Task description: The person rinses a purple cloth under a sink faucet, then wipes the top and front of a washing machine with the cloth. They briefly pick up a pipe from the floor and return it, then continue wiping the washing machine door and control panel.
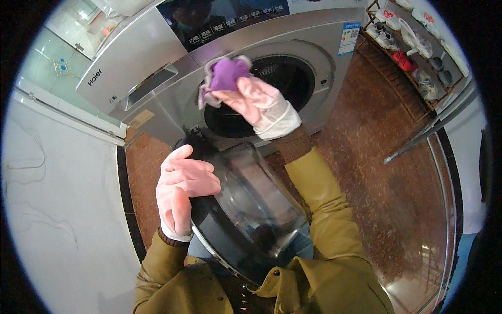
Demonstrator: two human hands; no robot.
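Observation:
A silver front-loading washing machine [334,60] stands before me with its round door [264,186] swung open toward my body. The door has a black rim and a clear bulging glass. My left hand [184,188], in a pink glove, is wrapped over the door's rim on its left side. A purple cloth with a pale edge [229,73] is gripped in my right hand [264,102], which wears a pink glove with a white cuff. The cloth is at the upper left of the dark drum opening [293,78], over the machine's front; whether it touches the panel is unclear.
A detergent drawer [151,86] and a dark control panel [219,18] sit along the machine's top front. At right, a rack [444,52] holds shoes and bags beside a metal-framed glass panel [444,193]. A white wall [63,204] stands at left, over a reddish-brown floor [361,157].

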